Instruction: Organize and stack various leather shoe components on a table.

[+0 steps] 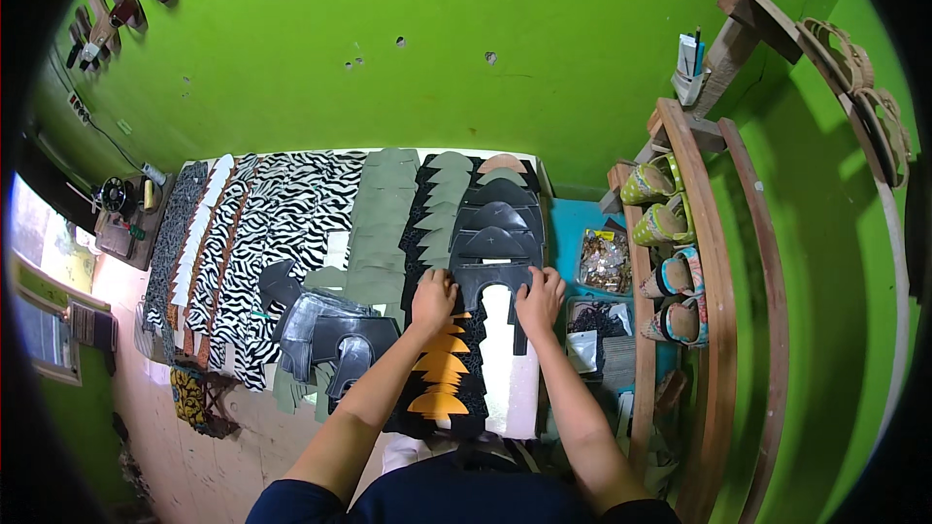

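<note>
A black U-shaped cut piece (490, 275), smooth like leather, lies at the near end of a column of overlapping black pieces (497, 218). My left hand (434, 301) grips its left edge with curled fingers. At its right edge my right hand (540, 299) pinches it between thumb and fingers. Left of my left forearm a loose pile of similar black pieces (335, 330) rests on the table. Orange rounded pieces (442, 369) overlap in a row beneath my left wrist.
Zebra-striped pieces (282, 233) and olive-green pieces (385, 204) cover the table leftward. To the right stand bins of small hardware (604, 262) and a wooden rack (694, 233) with sandals (663, 220). A green wall (427, 58) rises behind.
</note>
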Demonstrator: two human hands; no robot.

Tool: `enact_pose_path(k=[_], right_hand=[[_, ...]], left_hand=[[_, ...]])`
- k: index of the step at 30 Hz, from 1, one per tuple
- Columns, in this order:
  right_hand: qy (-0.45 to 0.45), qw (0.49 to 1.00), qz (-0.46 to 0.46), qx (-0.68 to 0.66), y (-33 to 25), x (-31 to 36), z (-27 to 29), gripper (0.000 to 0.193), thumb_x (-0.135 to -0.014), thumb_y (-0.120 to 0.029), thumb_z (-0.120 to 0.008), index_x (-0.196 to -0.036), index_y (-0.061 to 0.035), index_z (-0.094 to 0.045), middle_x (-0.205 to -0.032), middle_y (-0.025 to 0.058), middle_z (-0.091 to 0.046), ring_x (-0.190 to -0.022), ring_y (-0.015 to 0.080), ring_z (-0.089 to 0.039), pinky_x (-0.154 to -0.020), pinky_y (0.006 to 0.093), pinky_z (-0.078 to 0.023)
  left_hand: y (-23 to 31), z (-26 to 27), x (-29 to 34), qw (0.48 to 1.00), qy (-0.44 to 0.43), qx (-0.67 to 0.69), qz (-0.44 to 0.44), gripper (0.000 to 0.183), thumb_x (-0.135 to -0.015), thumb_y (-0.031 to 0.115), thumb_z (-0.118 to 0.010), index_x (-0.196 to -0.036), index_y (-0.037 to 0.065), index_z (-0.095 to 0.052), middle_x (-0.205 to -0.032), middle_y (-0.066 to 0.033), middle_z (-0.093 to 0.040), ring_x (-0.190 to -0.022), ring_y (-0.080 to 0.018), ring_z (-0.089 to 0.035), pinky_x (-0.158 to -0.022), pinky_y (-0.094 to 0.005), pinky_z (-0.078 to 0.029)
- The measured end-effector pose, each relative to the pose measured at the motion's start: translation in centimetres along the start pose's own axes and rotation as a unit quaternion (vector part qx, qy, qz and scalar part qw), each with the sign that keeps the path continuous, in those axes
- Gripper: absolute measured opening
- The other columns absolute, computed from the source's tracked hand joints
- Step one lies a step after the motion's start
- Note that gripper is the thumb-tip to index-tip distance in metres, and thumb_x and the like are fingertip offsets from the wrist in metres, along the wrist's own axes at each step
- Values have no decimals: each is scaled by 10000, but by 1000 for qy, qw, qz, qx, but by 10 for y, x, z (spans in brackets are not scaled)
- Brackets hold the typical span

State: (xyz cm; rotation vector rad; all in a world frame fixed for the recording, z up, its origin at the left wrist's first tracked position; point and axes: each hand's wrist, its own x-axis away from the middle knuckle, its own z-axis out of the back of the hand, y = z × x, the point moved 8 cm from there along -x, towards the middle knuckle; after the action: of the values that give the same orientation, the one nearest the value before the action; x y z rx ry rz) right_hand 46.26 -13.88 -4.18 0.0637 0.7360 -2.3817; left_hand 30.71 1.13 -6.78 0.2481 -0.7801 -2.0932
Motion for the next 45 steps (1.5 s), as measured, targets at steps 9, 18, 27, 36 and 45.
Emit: enact_pose_path(k=[9,18,27,36,45], right_hand=[[-106,978,126,126,-12,31,-50,533,-887,-299,-445,-1357,-61,-366,-1453,97,-279,-1358,230,-215,-1096,489,-103],[-106,976,125,146,-16,32,-54,543,-893,-314,-442,-1366,-61,-350,-1472,99,-235,-1362,251,-199,-1087,523,-90],[-13,973,227,-27,-151,73,-59,315,-857,-204,-505,-1140,-69,-538,-1230,148,-464,-1206,321,-388,-1034,516,-233],[-74,940,310,-124,-329,115,-150,306,-808,-220,-578,-1063,-52,-561,-997,87,-565,-1003,260,-508,-944,431,-335],[-217,938,270,15,-389,130,-229,584,-704,-314,-707,-1185,-47,-510,-1079,121,-537,-1085,278,-453,-950,426,-317]], left_hand=[[43,-44,20,946,43,-193,-258,518,-900,345,-433,-1332,61,-395,-1410,-94,-351,-1300,-232,-321,-1070,-388,-237],[30,-53,15,951,-27,-179,-249,543,-924,384,-373,-1363,67,-347,-1449,-101,-289,-1335,-234,-273,-1085,-412,-205],[-25,58,40,965,58,-107,-234,370,-871,239,-474,-1183,43,-513,-1323,-150,-438,-1232,-281,-416,-1012,-424,-327],[-187,194,53,957,149,-168,-185,331,-787,100,-528,-1111,35,-541,-1174,-137,-523,-1079,-293,-506,-896,-398,-389],[-286,220,43,969,54,-201,-135,495,-732,164,-657,-1190,66,-497,-1196,-152,-485,-1121,-313,-465,-922,-407,-392]])
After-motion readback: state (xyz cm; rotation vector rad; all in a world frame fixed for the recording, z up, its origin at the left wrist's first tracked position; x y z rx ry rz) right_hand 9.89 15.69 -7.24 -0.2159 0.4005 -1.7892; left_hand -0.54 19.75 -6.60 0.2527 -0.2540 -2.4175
